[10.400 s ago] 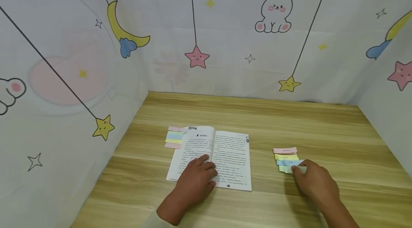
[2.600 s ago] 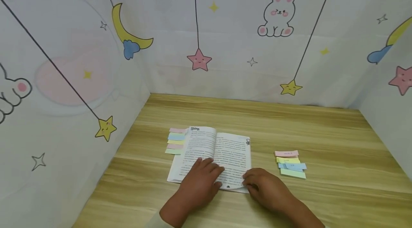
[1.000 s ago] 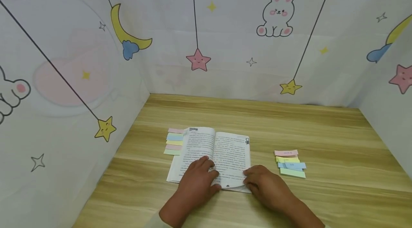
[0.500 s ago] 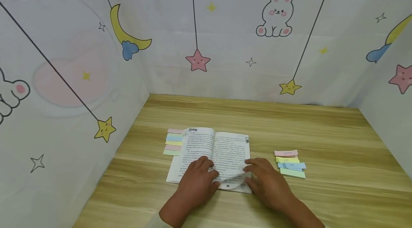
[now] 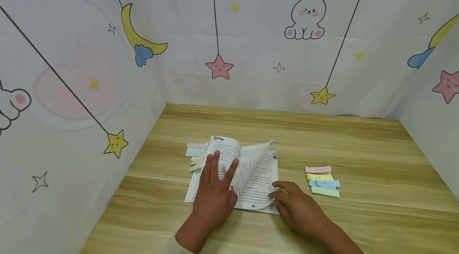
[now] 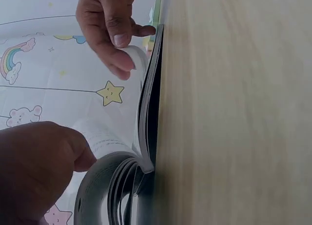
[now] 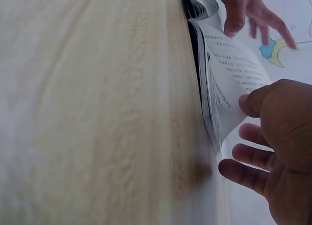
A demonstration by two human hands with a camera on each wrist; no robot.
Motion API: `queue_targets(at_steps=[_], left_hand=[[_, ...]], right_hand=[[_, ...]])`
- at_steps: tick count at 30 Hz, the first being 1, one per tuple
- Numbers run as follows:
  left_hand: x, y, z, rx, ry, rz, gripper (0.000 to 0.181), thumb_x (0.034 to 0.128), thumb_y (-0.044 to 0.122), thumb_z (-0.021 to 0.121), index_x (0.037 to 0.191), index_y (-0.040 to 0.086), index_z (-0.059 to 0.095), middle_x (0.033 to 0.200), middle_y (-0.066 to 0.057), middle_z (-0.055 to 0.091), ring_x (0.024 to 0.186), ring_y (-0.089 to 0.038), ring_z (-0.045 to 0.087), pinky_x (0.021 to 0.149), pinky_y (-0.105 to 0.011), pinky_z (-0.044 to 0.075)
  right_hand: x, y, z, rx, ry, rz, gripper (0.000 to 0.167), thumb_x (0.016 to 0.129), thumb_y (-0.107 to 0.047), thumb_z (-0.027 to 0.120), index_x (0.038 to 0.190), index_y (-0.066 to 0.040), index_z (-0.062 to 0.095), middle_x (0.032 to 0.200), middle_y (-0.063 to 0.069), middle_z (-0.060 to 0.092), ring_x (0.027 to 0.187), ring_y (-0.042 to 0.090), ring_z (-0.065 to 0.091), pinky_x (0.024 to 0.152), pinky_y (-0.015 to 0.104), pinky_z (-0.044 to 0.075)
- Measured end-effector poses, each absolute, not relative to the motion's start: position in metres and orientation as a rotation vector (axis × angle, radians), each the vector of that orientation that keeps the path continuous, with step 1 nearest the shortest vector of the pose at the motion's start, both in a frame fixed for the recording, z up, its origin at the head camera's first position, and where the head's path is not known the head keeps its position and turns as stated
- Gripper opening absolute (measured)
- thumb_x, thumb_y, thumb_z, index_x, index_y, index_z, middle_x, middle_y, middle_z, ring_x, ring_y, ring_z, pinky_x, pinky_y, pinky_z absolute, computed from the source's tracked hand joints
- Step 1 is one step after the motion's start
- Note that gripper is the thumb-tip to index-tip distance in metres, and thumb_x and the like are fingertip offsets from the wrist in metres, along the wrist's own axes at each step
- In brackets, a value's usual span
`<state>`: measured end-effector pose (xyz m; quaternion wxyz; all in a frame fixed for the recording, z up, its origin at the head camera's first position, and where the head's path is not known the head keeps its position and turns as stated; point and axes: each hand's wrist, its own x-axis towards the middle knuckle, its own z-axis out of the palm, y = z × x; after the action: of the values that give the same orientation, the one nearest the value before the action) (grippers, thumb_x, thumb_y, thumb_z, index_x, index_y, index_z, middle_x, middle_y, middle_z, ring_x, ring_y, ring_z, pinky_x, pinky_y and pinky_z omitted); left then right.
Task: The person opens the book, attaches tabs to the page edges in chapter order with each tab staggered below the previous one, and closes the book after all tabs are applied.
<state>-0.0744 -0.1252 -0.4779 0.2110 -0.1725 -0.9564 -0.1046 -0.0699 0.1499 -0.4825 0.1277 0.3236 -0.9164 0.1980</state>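
On the worktop [image 7: 107, 108] lies an open book [image 7: 231, 61], the right hand [image 7: 287, 127] setting its thumb against a raised page near its outer edge, the left hand [image 7: 246, 8] close to the gutter.

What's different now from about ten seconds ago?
The right hand has left the loose tabs and moved left to the lower right corner of the book. A green tab now sticks out at the book's left. The left hand has spread its fingers, and a page stands lifted mid-turn. The book and loose tabs lie where they did.
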Motion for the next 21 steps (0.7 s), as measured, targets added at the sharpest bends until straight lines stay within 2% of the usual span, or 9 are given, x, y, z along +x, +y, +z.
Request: queue_targets(at_steps=[2,4,6,9,12,16,17,19,21], left_hand=[[-0.074,-0.126,-0.475,-0.534,-2.703,-0.198,0.080,0.0810,0.018,0.077,0.154,0.034,0.047,0.169,-0.019,0.000,0.154,-0.045,0.001,0.120,-0.062,0.018],[-0.073,-0.125,-0.472,-0.587,-2.743,-0.126,0.068,0.0830,0.021,0.076,0.146,0.038,0.057,0.171,-0.013,-0.006,0.154,-0.042,-0.008,0.119,-0.065,0.008],[-0.072,-0.124,-0.471,-0.610,-2.777,-0.125,0.055,0.0860,0.024,0.074,0.139,0.035,0.065,0.171,-0.011,-0.004,0.155,-0.039,-0.010,0.119,-0.066,0.003],[-0.072,-0.123,-0.471,-0.589,-2.818,-0.170,0.043,0.0935,0.038,0.067,0.136,0.029,0.067,0.170,-0.012,0.008,0.156,-0.036,-0.004,0.118,-0.066,0.003],[-0.071,-0.123,-0.471,-0.577,-2.853,-0.217,0.054,0.0938,0.059,0.063,0.135,0.024,0.068,0.168,-0.013,0.019,0.156,-0.035,0.002,0.119,-0.065,0.004],[-0.071,-0.121,-0.470,-0.583,-2.875,-0.227,0.076,0.0802,0.077,0.067,0.129,0.019,0.070,0.165,-0.012,0.027,0.155,-0.036,0.006,0.118,-0.066,0.002],[-0.071,-0.121,-0.470,-0.584,-2.873,-0.227,0.078,0.0776,0.078,0.069,0.127,0.018,0.070,0.164,-0.012,0.030,0.155,-0.036,0.008,0.118,-0.067,0.001],[-0.070,-0.120,-0.470,-0.587,-2.866,-0.219,0.080,0.0746,0.079,0.071,0.123,0.016,0.072,0.161,-0.012,0.037,0.154,-0.036,0.013,0.117,-0.068,0.001],[-0.070,-0.120,-0.471,-0.593,-2.855,-0.206,0.079,0.0744,0.079,0.072,0.120,0.015,0.073,0.156,-0.011,0.044,0.152,-0.036,0.021,0.118,-0.067,0.005]], right_hand=[[-0.070,0.151,-0.484,0.981,-2.626,0.564,0.019,0.087,-0.012,0.080,0.104,-0.019,0.076,0.127,0.003,0.063,0.115,0.023,0.062,0.080,0.038,0.059],[-0.071,0.152,-0.485,1.014,-2.583,0.562,0.019,0.084,-0.010,0.082,0.100,-0.018,0.075,0.124,0.003,0.064,0.113,0.022,0.062,0.080,0.037,0.059],[-0.072,0.152,-0.485,1.026,-2.575,0.560,0.018,0.083,-0.009,0.083,0.097,-0.017,0.074,0.120,0.002,0.065,0.111,0.021,0.062,0.081,0.036,0.059],[-0.073,0.151,-0.486,1.021,-2.584,0.550,0.018,0.082,-0.009,0.084,0.095,-0.016,0.074,0.116,-0.001,0.065,0.109,0.018,0.061,0.081,0.034,0.058],[-0.075,0.151,-0.487,0.999,-2.562,0.535,0.017,0.082,-0.011,0.083,0.094,-0.017,0.074,0.113,-0.004,0.065,0.109,0.016,0.060,0.080,0.033,0.058],[-0.078,0.150,-0.486,1.013,-2.434,0.607,0.003,0.091,-0.020,0.077,0.094,-0.021,0.076,0.118,-0.004,0.065,0.113,0.018,0.060,0.082,0.032,0.057],[-0.079,0.149,-0.485,1.028,-2.395,0.629,0.006,0.096,-0.025,0.073,0.094,-0.021,0.076,0.119,-0.004,0.065,0.114,0.020,0.060,0.083,0.032,0.056],[-0.080,0.147,-0.481,1.062,-2.318,0.641,0.023,0.104,-0.033,0.060,0.096,-0.021,0.078,0.122,-0.002,0.064,0.115,0.023,0.060,0.084,0.033,0.055],[-0.080,0.143,-0.477,1.089,-2.235,0.636,0.037,0.108,-0.037,0.049,0.095,-0.020,0.079,0.122,0.002,0.064,0.111,0.027,0.061,0.080,0.034,0.054]])
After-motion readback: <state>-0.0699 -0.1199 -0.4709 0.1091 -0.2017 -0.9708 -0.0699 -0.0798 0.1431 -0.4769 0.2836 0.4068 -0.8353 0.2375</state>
